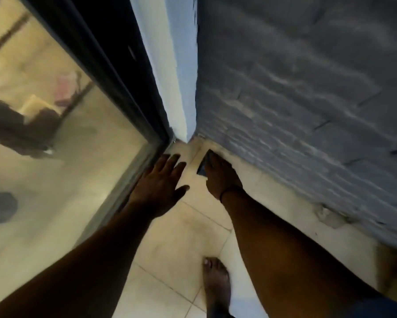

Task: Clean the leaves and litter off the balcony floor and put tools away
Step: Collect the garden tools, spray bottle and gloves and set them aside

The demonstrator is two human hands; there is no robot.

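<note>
Head camera view, looking steeply down into a far corner of a balcony where a glass door (pixel 55 143) on the left is meeting a grey brick wall (pixel 307 99) on the right, with a strip of white wall (pixel 170 65) between them. The floor (pixel 181 237) is showing pale square tiles with thin grout lines. Both bare arms are reaching forward toward the corner. The left hand (pixel 158 187) is hovering or resting low beside the bottom of the door frame (pixel 115 72), palm down, fingers straight and spread wide, holding nothing. The right hand (pixel 220 177) is lying further right, close to the foot of the brick wall, with a dark band around its wrist; its fingers are reaching over a small dark flat object (pixel 204 162) that is sitting on the floor in the corner, touching or nearly touching the base of the wall. Blur is making it impossible to tell what the object is or whether the fingers are curling round it. A bare foot (pixel 216 283) is standing on the tiles near the bottom of the view, between the two arms. The glass is reflecting a dim arm and blurred shapes.
</note>
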